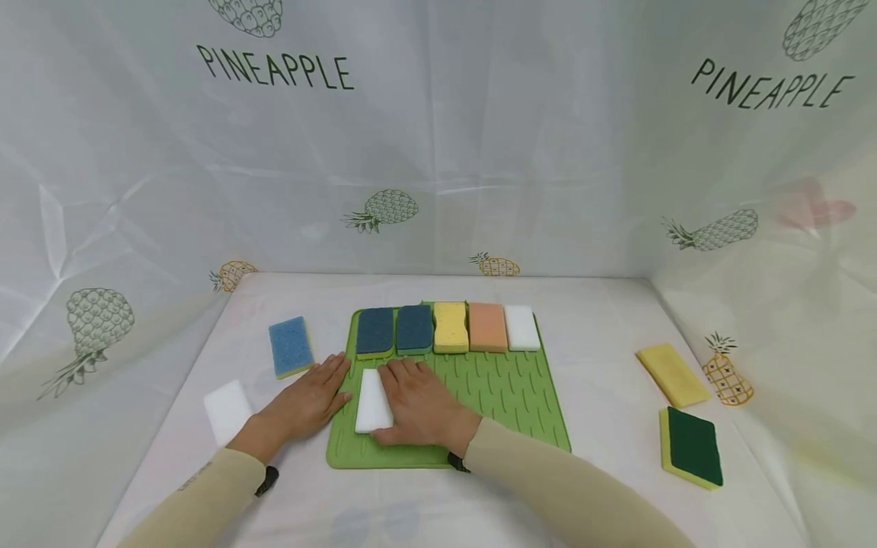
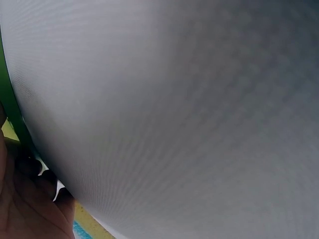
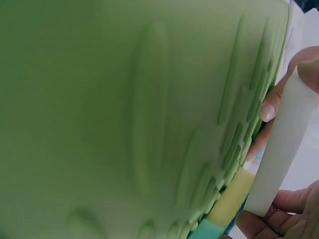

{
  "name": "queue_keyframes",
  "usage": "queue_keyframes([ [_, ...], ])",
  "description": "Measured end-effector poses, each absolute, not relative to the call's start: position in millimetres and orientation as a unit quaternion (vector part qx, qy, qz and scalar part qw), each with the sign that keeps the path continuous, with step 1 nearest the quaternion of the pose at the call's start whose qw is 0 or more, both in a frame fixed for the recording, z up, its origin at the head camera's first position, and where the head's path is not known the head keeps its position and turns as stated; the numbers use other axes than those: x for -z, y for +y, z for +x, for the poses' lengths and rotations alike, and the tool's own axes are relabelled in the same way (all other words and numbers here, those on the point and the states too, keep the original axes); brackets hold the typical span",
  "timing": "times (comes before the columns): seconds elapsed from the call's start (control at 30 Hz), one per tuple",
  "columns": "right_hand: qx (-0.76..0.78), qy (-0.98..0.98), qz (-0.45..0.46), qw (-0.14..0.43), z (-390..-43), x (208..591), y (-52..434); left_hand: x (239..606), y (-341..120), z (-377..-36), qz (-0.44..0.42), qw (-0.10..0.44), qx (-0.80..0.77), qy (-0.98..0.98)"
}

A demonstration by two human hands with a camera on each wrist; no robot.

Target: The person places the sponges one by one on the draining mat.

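My right hand [image 1: 421, 403] holds a white melamine sponge [image 1: 372, 403] over the front left part of a green ridged mat [image 1: 507, 396]. The right wrist view shows the thumb at one end of this white block [image 3: 281, 144] and the fingers at the other. My left hand [image 1: 304, 403] rests along the mat's left edge, fingers stretched out. A row lines the back of the mat: two dark-topped scouring sponges [image 1: 374, 331] [image 1: 414, 329], a yellow sponge [image 1: 451, 327], an orange one [image 1: 488, 327] and a white one [image 1: 522, 328].
Left of the mat lie a blue-topped sponge [image 1: 291, 346] and another white block [image 1: 228, 409], partly behind the left forearm. Off to the right are a yellow sponge [image 1: 673, 374] and a green-topped yellow one [image 1: 692, 447]. A pineapple-print sheet [image 1: 548, 152] hangs around the table.
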State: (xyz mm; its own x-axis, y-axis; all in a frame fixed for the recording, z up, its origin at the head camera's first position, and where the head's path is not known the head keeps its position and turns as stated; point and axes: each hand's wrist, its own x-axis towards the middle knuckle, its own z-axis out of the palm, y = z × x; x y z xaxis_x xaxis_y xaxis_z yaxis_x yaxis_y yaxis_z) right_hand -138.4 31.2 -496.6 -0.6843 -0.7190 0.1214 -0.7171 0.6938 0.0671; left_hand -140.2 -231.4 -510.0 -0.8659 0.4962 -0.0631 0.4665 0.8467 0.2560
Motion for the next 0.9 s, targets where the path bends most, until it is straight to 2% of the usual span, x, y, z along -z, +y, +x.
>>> queue_keyframes([
  [0.6,0.030,-0.924,0.381,0.022,-141.0,505.6,12.4,509.7,-229.0,-140.0,0.253,0.064,-0.118,0.958],
  [0.9,0.026,-0.923,0.383,0.019,-141.5,508.0,12.2,511.4,-229.6,-140.6,0.255,0.059,-0.118,0.958],
])
